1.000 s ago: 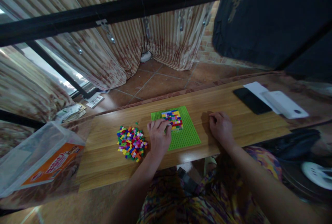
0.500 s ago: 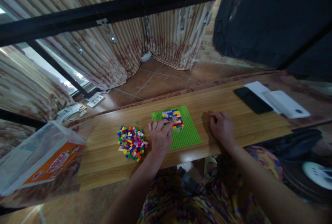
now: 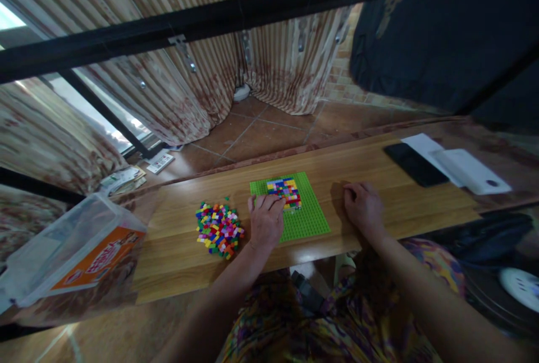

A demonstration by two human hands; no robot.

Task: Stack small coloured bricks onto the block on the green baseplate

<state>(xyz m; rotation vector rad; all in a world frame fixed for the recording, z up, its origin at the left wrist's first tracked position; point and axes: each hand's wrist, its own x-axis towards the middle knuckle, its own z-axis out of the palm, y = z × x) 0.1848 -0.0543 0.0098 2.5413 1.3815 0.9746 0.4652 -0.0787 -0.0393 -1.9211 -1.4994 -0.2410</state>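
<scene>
A green studded baseplate (image 3: 309,220) lies on the wooden table, with a patch of multicoloured toy bricks (image 3: 290,189) built on its far middle. My left hand (image 3: 266,220) is over the plate's left side, fingers bent and fingertips at the patch's near left edge. Its thumb and index finger are close together there, and whatever they pinch is too small or hidden to make out. Left of this hand is a heap of loose toy bricks (image 3: 219,229). My right hand (image 3: 364,206) rests on the table right of the plate, loosely curled, with nothing seen in it.
A clear plastic box (image 3: 99,214) with an orange label stands off the table's left end. At the right of the wooden table (image 3: 168,273) lie a black phone (image 3: 416,164), white paper (image 3: 421,143) and a white flat object (image 3: 471,171). A dark rail crosses beyond.
The whole view has shifted slightly, so everything appears a little further right. My left hand stays at the brick patch, its fingers drawn slightly closer together. My right hand keeps its place.
</scene>
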